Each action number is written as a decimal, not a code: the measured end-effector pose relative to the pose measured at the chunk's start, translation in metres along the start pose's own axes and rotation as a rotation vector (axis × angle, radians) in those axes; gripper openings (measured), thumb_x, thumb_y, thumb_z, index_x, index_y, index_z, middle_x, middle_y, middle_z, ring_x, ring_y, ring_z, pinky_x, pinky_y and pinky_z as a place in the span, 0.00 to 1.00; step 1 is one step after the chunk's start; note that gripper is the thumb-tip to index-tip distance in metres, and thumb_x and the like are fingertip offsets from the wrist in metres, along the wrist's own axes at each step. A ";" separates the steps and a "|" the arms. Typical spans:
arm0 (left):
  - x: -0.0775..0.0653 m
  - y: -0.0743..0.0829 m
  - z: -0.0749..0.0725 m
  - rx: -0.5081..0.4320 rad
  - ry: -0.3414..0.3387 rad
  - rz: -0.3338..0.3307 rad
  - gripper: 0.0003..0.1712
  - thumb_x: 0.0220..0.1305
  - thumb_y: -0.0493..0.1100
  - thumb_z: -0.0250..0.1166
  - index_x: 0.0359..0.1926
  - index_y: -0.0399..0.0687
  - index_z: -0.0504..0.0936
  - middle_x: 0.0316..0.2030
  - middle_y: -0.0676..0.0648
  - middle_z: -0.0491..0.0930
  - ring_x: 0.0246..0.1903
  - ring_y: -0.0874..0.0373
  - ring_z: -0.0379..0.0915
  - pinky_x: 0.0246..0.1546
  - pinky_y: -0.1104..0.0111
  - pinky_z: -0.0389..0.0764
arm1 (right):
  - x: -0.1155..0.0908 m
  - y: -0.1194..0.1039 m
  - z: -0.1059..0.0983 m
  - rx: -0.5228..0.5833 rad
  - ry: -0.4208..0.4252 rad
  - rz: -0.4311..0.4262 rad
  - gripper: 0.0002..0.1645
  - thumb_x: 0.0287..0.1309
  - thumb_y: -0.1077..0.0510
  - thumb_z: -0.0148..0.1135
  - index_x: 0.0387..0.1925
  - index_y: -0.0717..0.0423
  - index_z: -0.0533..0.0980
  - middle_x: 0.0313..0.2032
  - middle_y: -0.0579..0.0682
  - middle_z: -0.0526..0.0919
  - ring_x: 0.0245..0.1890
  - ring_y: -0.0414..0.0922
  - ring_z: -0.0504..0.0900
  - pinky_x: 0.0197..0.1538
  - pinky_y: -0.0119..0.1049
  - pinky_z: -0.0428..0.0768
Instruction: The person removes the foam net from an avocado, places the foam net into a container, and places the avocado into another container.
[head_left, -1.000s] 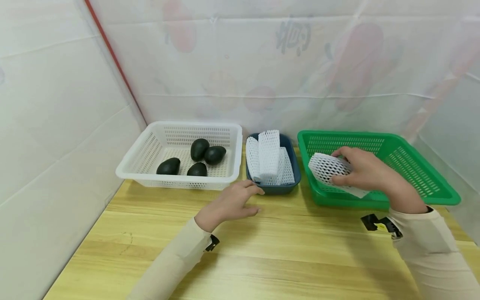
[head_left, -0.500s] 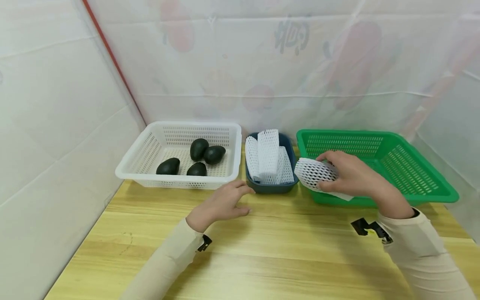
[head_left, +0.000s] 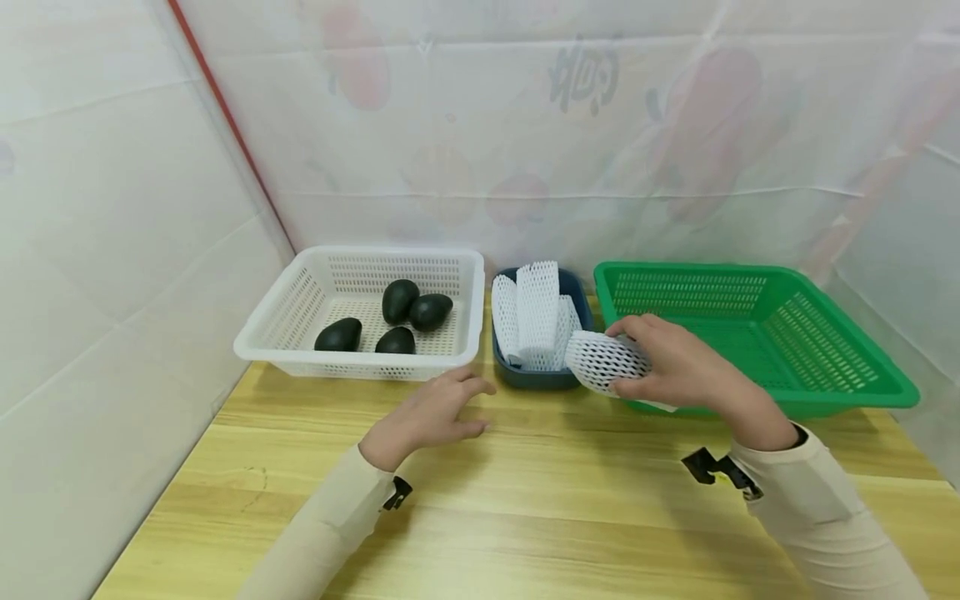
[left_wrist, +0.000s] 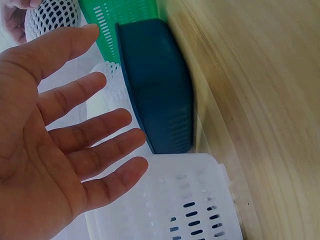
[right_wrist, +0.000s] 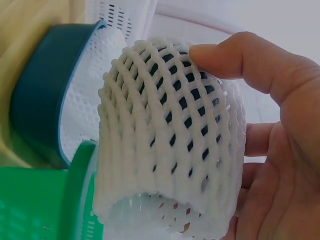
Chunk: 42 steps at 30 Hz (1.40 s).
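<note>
My right hand [head_left: 675,362] grips a white foam net sleeve [head_left: 602,362] at the front left corner of the green basket [head_left: 750,342]. Dark avocado skin [right_wrist: 187,102] shows through its mesh in the right wrist view, thumb on top and fingers along the far side. One end of the sleeve gapes there, hollow. My left hand [head_left: 427,417] is over the table before the white basket [head_left: 352,363], fingers spread and holding nothing. Several avocados [head_left: 339,335] lie in that basket. More folded foam sleeves [head_left: 537,312] stand in the small blue bin [head_left: 536,380] between the baskets.
The white basket, blue bin and green basket stand in a row along the back of the wooden table [head_left: 480,517]. A printed plastic sheet [head_left: 465,125] hangs behind them, with a pale sheet wall [head_left: 97,292] on the left.
My right hand has carried the sleeved avocado left and a little nearer, from over the green basket to its front left corner. My left hand has drawn back left, away from the blue bin.
</note>
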<state>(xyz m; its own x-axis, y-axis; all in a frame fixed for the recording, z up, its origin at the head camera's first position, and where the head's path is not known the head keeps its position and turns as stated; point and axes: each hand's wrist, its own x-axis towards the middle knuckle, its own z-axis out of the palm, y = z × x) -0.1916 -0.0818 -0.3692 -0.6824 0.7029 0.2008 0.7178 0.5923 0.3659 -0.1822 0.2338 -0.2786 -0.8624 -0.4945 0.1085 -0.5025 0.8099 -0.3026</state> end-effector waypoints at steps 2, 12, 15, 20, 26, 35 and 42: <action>-0.002 -0.001 0.000 -0.002 0.002 -0.009 0.24 0.55 0.47 0.68 0.52 0.43 0.77 0.48 0.46 0.74 0.47 0.52 0.71 0.47 0.60 0.72 | 0.001 -0.001 0.002 0.001 -0.002 -0.003 0.32 0.43 0.55 0.71 0.51 0.62 0.71 0.44 0.59 0.73 0.36 0.49 0.74 0.33 0.41 0.74; -0.011 -0.008 -0.002 0.009 0.014 -0.049 0.24 0.54 0.47 0.69 0.51 0.42 0.77 0.46 0.46 0.75 0.45 0.53 0.71 0.46 0.60 0.72 | 0.005 -0.004 0.020 0.020 -0.007 -0.025 0.33 0.43 0.55 0.72 0.52 0.60 0.71 0.46 0.58 0.73 0.37 0.48 0.74 0.35 0.41 0.74; -0.014 -0.010 -0.003 0.016 0.024 -0.053 0.24 0.54 0.47 0.69 0.50 0.41 0.78 0.45 0.47 0.75 0.44 0.54 0.71 0.45 0.61 0.72 | 0.005 -0.005 0.025 0.008 -0.005 -0.028 0.33 0.43 0.55 0.72 0.52 0.60 0.71 0.46 0.57 0.74 0.37 0.47 0.74 0.35 0.41 0.74; -0.018 -0.012 -0.002 0.015 0.027 -0.064 0.24 0.54 0.47 0.69 0.51 0.40 0.78 0.46 0.45 0.74 0.46 0.53 0.70 0.47 0.60 0.72 | 0.007 -0.009 0.031 -0.011 0.001 -0.043 0.33 0.42 0.54 0.72 0.51 0.58 0.71 0.45 0.56 0.74 0.37 0.47 0.74 0.35 0.42 0.75; -0.022 -0.014 -0.003 0.002 0.018 -0.090 0.25 0.54 0.45 0.69 0.52 0.41 0.77 0.47 0.44 0.74 0.47 0.51 0.70 0.47 0.59 0.71 | 0.010 -0.012 0.040 -0.004 0.004 -0.063 0.32 0.41 0.54 0.73 0.50 0.57 0.72 0.43 0.54 0.75 0.37 0.46 0.74 0.36 0.42 0.74; -0.027 -0.020 -0.007 0.005 0.025 -0.118 0.25 0.53 0.45 0.70 0.52 0.41 0.77 0.48 0.44 0.74 0.49 0.50 0.69 0.49 0.58 0.71 | 0.014 -0.013 0.057 0.011 -0.018 -0.083 0.32 0.42 0.53 0.73 0.50 0.57 0.72 0.44 0.55 0.75 0.35 0.45 0.75 0.35 0.42 0.75; -0.031 -0.025 -0.007 0.005 0.033 -0.136 0.26 0.53 0.46 0.70 0.52 0.40 0.77 0.50 0.45 0.74 0.51 0.49 0.69 0.51 0.57 0.70 | 0.017 -0.012 0.071 0.025 -0.027 -0.099 0.31 0.41 0.54 0.73 0.49 0.57 0.72 0.46 0.54 0.75 0.37 0.45 0.76 0.37 0.43 0.75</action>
<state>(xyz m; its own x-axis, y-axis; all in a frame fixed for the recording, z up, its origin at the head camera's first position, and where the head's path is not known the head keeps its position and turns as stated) -0.1889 -0.1213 -0.3777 -0.7775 0.6027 0.1797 0.6192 0.6834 0.3868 -0.1860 0.1933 -0.3399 -0.8062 -0.5805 0.1139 -0.5835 0.7486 -0.3149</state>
